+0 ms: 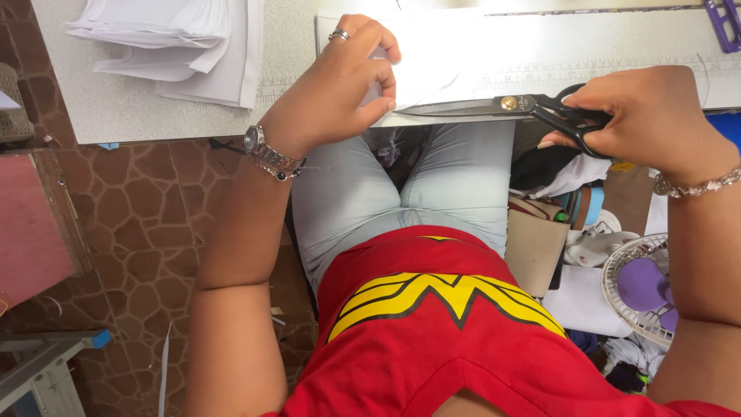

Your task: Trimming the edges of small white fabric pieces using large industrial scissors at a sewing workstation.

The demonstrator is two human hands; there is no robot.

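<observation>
My right hand [644,116] grips the black handles of large tailor's scissors [494,106], whose steel blades point left along the near edge of a white fabric piece [463,58]. My left hand [340,81], wearing a ring and a wristwatch, pinches and holds down the left corner of that fabric at the table's edge. The blades lie closed or nearly closed just right of my left fingers. The fabric rests on a pale work table [139,108] with a printed ruler strip.
A stack of white cut pieces [177,42] lies at the table's far left. Below the table are my knees in light jeans, a beige bag [536,247], a small white fan [644,286] with purple blades, and a brown stone-pattern floor. A purple tool [725,23] sits top right.
</observation>
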